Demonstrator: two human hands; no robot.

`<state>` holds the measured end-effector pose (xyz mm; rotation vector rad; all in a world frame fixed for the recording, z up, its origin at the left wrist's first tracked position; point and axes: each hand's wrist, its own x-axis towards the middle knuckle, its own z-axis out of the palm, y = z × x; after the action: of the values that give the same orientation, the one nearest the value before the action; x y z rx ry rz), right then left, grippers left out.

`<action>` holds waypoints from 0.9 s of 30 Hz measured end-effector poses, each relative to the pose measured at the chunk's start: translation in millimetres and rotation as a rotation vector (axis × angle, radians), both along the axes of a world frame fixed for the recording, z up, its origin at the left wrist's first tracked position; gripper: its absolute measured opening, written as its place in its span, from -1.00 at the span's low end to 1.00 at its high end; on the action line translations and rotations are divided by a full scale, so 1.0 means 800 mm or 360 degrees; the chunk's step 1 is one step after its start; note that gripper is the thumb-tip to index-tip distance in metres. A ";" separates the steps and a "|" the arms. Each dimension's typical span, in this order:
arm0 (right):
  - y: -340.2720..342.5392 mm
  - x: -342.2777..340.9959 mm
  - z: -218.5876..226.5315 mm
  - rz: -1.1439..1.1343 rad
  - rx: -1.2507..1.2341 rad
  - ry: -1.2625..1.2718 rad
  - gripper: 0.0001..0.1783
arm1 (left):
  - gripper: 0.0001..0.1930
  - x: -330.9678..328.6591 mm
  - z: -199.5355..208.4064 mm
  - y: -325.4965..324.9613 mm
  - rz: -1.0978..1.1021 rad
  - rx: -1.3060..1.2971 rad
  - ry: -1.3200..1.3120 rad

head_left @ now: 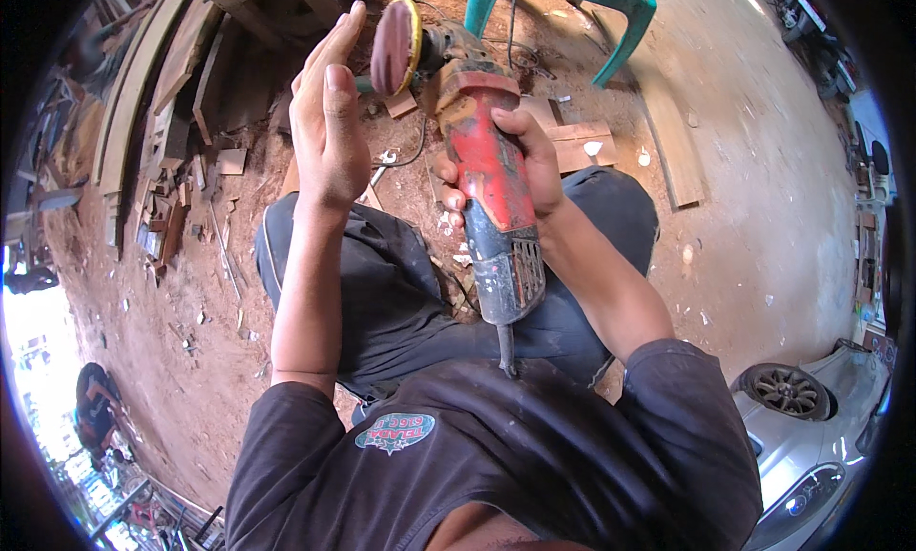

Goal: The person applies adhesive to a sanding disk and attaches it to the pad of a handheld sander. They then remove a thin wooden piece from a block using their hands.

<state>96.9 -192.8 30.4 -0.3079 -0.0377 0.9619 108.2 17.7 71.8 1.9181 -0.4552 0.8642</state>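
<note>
In the head view, we see the right hand (540, 162) wrapped around a worn red-and-black power grinder (489, 169), held above the dark trousers (386, 265). The left hand (329, 136), flat, open and empty, is beside its round mauve, yellow-rimmed disc (393, 50); whether they touch, we cannot quite tell.

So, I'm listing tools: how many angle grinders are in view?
1: the red-and-black grinder, in the right hand, its disc beside the left hand. Others may be hidden near the edges.
</note>
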 end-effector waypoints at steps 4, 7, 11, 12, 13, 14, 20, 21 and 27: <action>0.001 0.001 -0.002 -0.0051 -0.0038 0.0042 -0.40 | -0.32 0.000 0.005 0.005 0.0025 0.0129 0.0045; -0.001 0.004 -0.003 -0.0097 -0.0116 -0.0023 -0.38 | -0.45 -0.001 0.004 0.005 0.0098 0.0294 0.0014; -0.002 0.005 0.001 -0.0112 -0.0127 -0.0044 -0.38 | -0.46 -0.006 0.003 -0.005 0.0068 0.0383 0.0085; -0.002 0.005 0.002 -0.0114 -0.0123 -0.0048 -0.39 | -0.45 -0.005 0.000 -0.006 0.0059 0.0395 0.0085; -0.001 0.005 0.003 -0.0120 -0.0128 -0.0055 -0.39 | -0.45 -0.006 0.000 -0.008 0.0074 0.0419 0.0086; -0.002 0.005 0.003 -0.0128 -0.0128 -0.0062 -0.40 | -0.45 -0.007 0.001 -0.011 0.0088 0.0448 0.0087; -0.005 0.000 0.009 -0.0157 -0.0239 -0.0125 -0.42 | -0.43 -0.011 0.006 -0.018 0.0139 0.0547 0.0117; -0.005 -0.002 0.010 -0.0155 -0.0241 -0.0127 -0.42 | -0.43 -0.012 0.006 -0.018 0.0138 0.0547 0.0121; -0.002 -0.004 0.011 -0.0161 -0.0314 -0.0055 -0.44 | -0.44 -0.010 0.002 -0.017 0.0138 0.0589 0.0175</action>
<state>93.6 -194.6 39.5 -0.5035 0.0412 0.8613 100.1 4.3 73.7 2.3268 -0.4945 0.7633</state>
